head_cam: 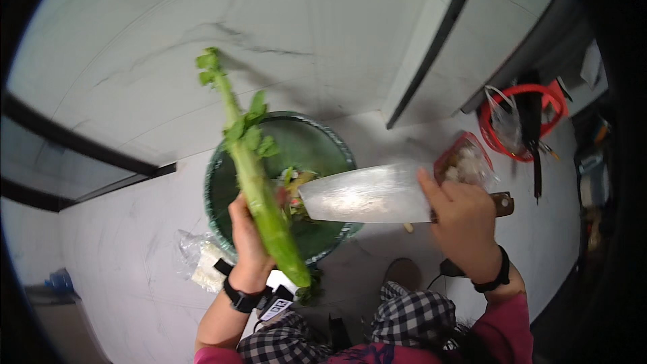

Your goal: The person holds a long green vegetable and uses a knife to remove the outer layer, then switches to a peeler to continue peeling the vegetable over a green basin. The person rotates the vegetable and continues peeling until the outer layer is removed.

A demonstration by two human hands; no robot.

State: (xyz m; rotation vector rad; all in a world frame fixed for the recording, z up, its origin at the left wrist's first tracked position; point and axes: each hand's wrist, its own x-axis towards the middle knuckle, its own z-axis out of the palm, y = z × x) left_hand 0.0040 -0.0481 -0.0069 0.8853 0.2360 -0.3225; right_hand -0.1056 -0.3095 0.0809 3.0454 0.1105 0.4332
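Observation:
My left hand (251, 242) grips a long green stem vegetable (260, 197), partly peeled, with leaves at its upper end; it looks like a celtuce stem. The stem slants across a round green bin (349, 156), whose inside holds vegetable scraps (298, 194). In my right hand (462, 222) is a cleaver (369, 194) with a wide metal blade and a brown handle, its index finger laid along the blade. The blade's tip points left over the bin, close beside the stem; whether they touch cannot be told.
A red container with a clear plastic bag (465, 164) stands on the floor at the right, near a red basket (486, 129). Left of the bin lies a clear plastic bag with pale contents (207, 268). Leafy greens (311, 285) lie below the bin. A marbled wall (283, 20) rises behind it.

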